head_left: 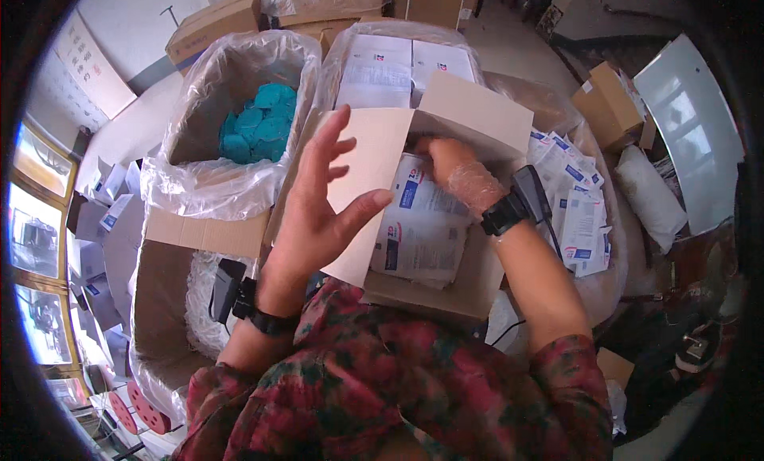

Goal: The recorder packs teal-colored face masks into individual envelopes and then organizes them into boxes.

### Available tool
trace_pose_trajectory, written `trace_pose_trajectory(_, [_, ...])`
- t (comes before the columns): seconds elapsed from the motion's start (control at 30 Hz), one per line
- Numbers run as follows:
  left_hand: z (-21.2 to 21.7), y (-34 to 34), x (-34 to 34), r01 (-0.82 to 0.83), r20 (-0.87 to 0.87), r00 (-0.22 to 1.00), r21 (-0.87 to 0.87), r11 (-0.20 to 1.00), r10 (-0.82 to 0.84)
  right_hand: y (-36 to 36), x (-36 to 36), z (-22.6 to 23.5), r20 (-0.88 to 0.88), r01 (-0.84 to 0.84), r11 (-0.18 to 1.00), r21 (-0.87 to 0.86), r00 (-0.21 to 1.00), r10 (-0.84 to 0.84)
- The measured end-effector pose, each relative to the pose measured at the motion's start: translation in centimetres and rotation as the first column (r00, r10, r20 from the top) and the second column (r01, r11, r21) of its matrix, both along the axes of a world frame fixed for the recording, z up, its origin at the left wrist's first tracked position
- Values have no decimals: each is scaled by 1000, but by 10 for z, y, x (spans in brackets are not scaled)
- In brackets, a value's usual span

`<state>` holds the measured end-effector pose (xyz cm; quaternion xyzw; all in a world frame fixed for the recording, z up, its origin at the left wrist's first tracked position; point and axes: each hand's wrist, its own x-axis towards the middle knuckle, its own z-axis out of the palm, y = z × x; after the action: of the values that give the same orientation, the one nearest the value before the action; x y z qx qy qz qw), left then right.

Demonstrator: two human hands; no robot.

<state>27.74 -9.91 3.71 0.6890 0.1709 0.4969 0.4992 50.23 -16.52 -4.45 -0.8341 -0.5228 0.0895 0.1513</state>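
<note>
An open cardboard carton point(434, 292) stands right in front of me, its flaps folded up and outward. White printed packets point(422, 242) with blue and red marks lie stacked inside it. My right hand point(450, 160) reaches into the far part of the carton, against the packets. Its fingertips are hidden in shadow, so whether they grip anything does not show. Clear film wraps that wrist, above a black strap. My left hand point(318, 202) is open, fingers spread and thumb out, over the carton's left flap point(370, 182). Nothing is in it.
Loose white packets point(574, 192) are heaped in a plastic-lined container on the right. Teal round pieces point(259, 127) fill part of a lined box on the left. White boxes point(378, 71) stand behind the carton. Another open carton point(159, 302) sits at lower left.
</note>
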Motion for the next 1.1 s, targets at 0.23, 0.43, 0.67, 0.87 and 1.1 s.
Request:
trace_pose_trajectory(0.23, [-3, 19, -20, 272, -298, 912, -78, 959, -283, -14, -10, 14, 121, -100, 995, 22, 988, 97])
trace_pose_trajectory(0.43, [-12, 30, -20, 306, -301, 912, 42, 951, -280, -30, -13, 20, 93, -134, 977, 164, 988, 120])
trace_pose_trajectory(0.67, [-12, 24, -21, 317, -283, 912, 30, 948, -296, -59, -40, 67, 109, -177, 882, 437, 984, 144])
trace_pose_trajectory(0.87, [3, 2, -15, 217, -117, 968, -50, 975, -221, -80, -69, 101, 2, -101, 837, 537, 993, 118])
trace_pose_trajectory(1.1, [13, -2, -16, 416, -426, 864, 302, 858, -269, -86, -92, 109, -116, -138, 807, 574, 962, 248])
